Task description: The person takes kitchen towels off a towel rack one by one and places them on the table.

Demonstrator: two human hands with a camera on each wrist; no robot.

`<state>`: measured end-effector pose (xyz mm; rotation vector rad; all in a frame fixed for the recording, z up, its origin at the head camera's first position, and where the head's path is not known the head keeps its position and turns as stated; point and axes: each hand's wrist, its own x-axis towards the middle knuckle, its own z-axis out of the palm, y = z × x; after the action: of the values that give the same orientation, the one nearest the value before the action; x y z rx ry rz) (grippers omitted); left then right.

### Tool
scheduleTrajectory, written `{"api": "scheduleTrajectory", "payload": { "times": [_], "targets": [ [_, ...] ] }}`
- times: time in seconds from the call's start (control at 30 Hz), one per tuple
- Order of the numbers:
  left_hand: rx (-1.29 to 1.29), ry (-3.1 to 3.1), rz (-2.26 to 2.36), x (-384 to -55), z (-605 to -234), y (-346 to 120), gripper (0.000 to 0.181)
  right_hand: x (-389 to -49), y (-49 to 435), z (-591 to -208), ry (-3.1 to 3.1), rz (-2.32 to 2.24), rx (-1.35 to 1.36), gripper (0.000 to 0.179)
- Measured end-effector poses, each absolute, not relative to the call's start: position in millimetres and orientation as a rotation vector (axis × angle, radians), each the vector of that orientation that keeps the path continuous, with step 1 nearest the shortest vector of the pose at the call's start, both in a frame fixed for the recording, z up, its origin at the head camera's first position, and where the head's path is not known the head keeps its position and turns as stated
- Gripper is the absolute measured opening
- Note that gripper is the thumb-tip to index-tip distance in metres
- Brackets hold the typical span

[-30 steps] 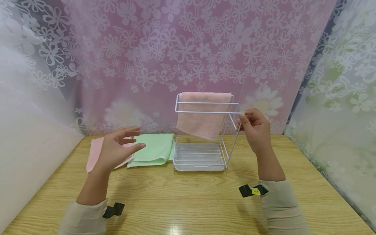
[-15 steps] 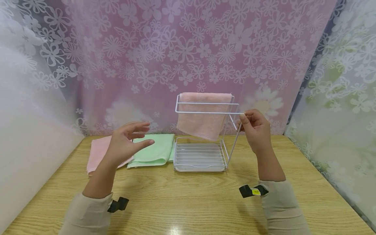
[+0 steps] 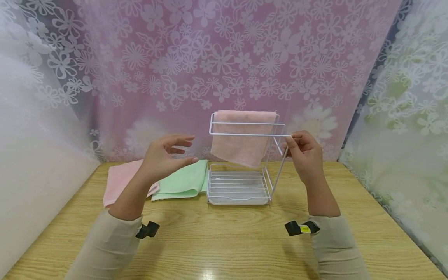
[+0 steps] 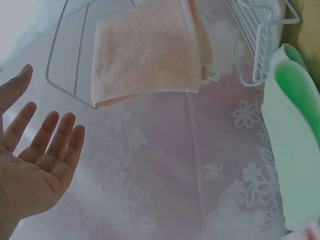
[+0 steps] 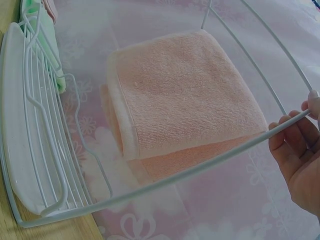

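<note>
A white wire rack [image 3: 250,135] stands on the table, and my right hand [image 3: 305,155] pinches its upper right front corner between thumb and fingers. Over the rack's rear top bar hangs a folded pink towel [image 3: 243,140], which the right wrist view shows as a doubled terry towel [image 5: 185,95]. My left hand [image 3: 164,157] is raised in the air left of the rack, fingers extended and thumb apart, holding nothing. In the left wrist view its palm [image 4: 35,182] faces the rack's bars, apart from the hanging towel [image 4: 145,55].
Below and behind my left hand, a folded green towel [image 3: 185,182] and a folded pink towel [image 3: 120,181] lie on the wooden table [image 3: 217,241]. A white tray [image 3: 238,200] sits under the rack's lower grid. A flowered curtain [image 3: 217,58] hangs behind.
My left hand has moved up and to the right, from over the pink towel towards the rack. The right hand keeps its pinch on the rack, which stays in place.
</note>
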<state>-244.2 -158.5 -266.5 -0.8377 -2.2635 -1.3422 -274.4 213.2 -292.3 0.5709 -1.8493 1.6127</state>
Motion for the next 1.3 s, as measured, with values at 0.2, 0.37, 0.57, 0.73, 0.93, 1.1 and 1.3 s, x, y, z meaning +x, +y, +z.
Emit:
{"api": "scheduleTrajectory", "payload": {
  "times": [0.2,0.37,0.57,0.73,0.93,1.1,1.3],
  "targets": [
    [-0.879,-2.248,-1.326,-248.4,-252.3,-146.9,0.051,-273.9,213.5,-292.2,-1.843,1.625,0.589,0.009],
    [-0.887,-2.252,-1.345,-253.2,-242.2,-136.8,0.050,-272.2,214.0,-292.7,-1.807,1.672,0.610,0.009],
    [-0.902,-2.237,-1.323,-261.6,-232.3,-128.0,0.048,-271.4,213.9,-292.6,-1.820,1.667,0.608,0.009],
    [-0.898,-2.236,-1.307,-269.8,-224.9,-123.3,0.046,-271.4,213.0,-291.6,-1.823,1.665,0.601,0.011],
    [-0.898,-2.255,-1.314,-275.4,-217.3,-118.3,0.045,-272.2,213.5,-291.7,-1.850,1.637,0.586,0.009],
    [-0.866,-2.274,-1.280,-281.2,-210.3,-113.9,0.044,-272.4,213.6,-291.0,-1.861,1.634,0.582,0.016],
    [-0.830,-2.318,-1.282,-288.9,-198.0,-107.1,0.041,-272.0,213.9,-290.8,-1.864,1.629,0.575,0.010]
  ]
}}
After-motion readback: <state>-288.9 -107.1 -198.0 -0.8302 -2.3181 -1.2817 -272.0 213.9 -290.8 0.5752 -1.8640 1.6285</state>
